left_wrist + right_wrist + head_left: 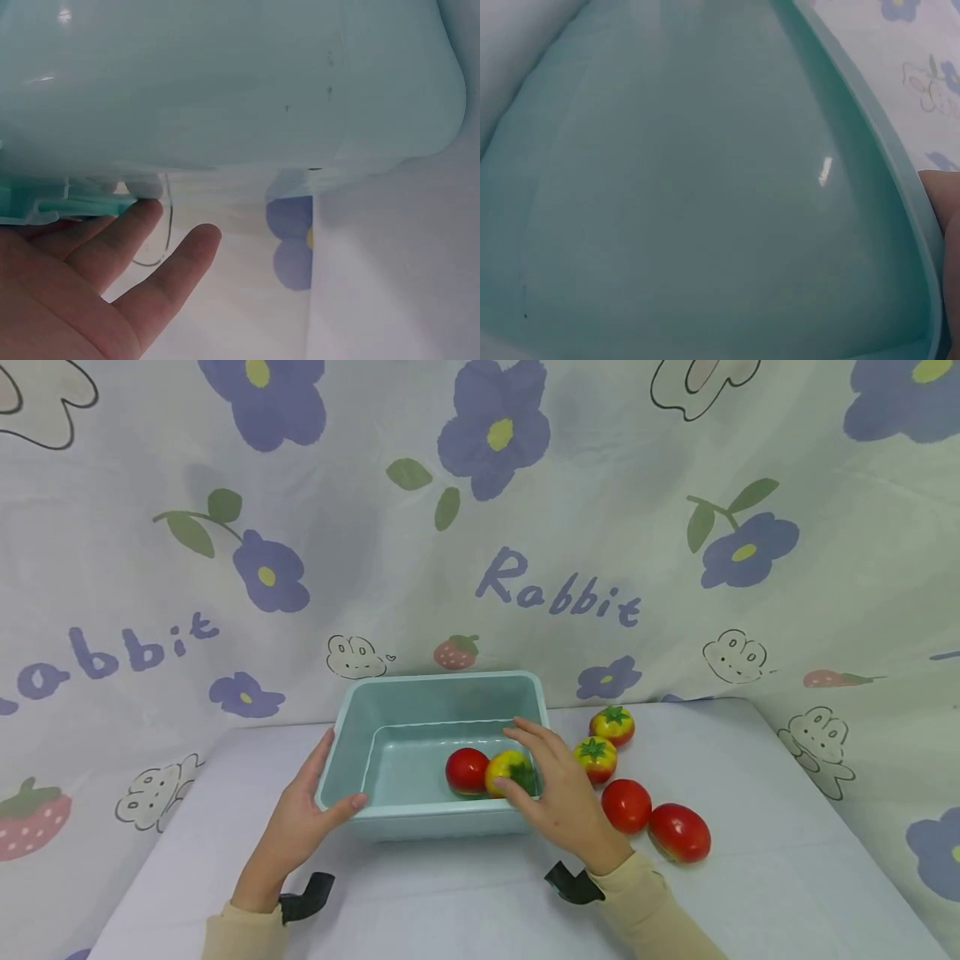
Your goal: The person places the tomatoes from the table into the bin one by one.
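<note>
A pale green plastic bin (431, 812) stands on the white-covered table. Inside, toward its right end, a red tomato (467, 772) lies against a yellow-and-green tomato (507, 772). My left hand (303, 814) is at the bin's left front corner, thumb at the front rim and fingers along the left side. In the left wrist view its fingers (176, 266) are straight and spread beside the outer wall. My right hand (558, 785) is at the right end, fingers extended along the right rim, thumb overlapping the yellow-and-green tomato. A bit of that hand shows at the right wrist view's edge.
Right of the bin, two yellow-red tomatoes with green tops (612, 725) lie near the back. Two red tomatoes (679, 832) are nearer, beside my right wrist. Behind the table hangs a cloth (375, 568) printed with flowers and rabbits.
</note>
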### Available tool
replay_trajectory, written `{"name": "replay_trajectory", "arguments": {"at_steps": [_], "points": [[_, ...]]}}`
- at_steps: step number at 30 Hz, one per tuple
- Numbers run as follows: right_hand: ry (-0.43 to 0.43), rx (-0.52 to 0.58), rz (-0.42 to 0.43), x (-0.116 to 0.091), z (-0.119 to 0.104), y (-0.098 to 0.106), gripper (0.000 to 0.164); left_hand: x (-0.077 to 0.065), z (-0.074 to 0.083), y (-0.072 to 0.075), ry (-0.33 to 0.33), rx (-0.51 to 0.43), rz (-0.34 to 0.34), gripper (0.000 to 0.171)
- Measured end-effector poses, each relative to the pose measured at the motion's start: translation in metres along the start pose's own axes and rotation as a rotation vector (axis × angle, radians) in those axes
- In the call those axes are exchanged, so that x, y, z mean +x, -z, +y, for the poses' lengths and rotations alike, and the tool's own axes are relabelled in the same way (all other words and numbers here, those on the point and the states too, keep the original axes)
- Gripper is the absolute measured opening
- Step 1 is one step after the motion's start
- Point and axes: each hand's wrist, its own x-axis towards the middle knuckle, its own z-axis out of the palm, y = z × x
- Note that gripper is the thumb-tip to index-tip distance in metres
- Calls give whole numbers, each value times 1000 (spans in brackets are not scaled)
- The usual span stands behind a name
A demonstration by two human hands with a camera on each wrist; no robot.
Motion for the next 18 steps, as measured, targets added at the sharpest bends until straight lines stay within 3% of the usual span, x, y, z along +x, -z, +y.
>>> {"name": "replay_trajectory", "arguments": {"at_steps": [7, 18], "points": [[-10, 7, 11, 1, -2, 4, 60, 0, -2, -1, -12, -13, 2, 101], [-23, -4, 105, 5, 5, 18, 57, 0, -1, 0, -16, -8, 0, 100]]}}
